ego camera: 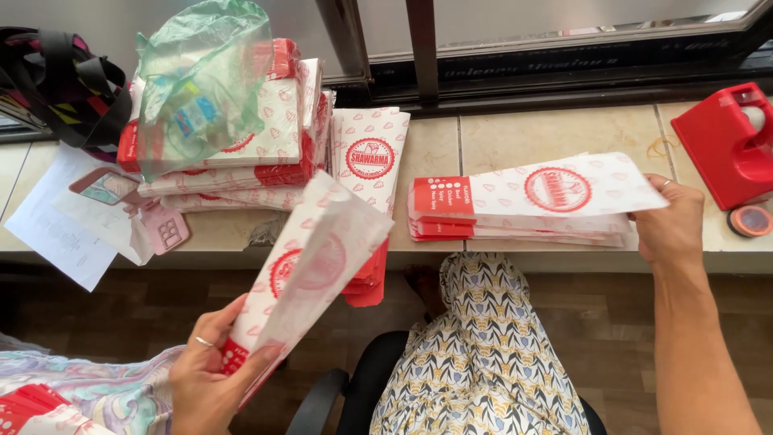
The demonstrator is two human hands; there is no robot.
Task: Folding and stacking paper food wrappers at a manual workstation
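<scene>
Tiled sill [515, 133] under a window, strewn with red-and-white paper bags

Far left: black strapped bag [60, 80], loose white sheets [56, 234], pink card [165, 229]

Next along: tall untidy bag pile [266, 157] topped by a green plastic bag [201, 80], more bags slumping over the sill edge [370, 161]

Low left: left hand [205, 379], ringed, fingers pinched round the bottom end of an opened paper bag [314, 266], held up in the air above the dark floor, apart from the sill

Centre right: neat flat stack [515, 221] on the sill, top bag [564, 189] gripped at its right end by right hand [672, 225], thumb side hidden, fingers curled over the edge

Far right: red tape dispenser [729, 145], tape roll [750, 219]

By the look: modest neat stack, much larger pile unsorted, so well short of half done
</scene>
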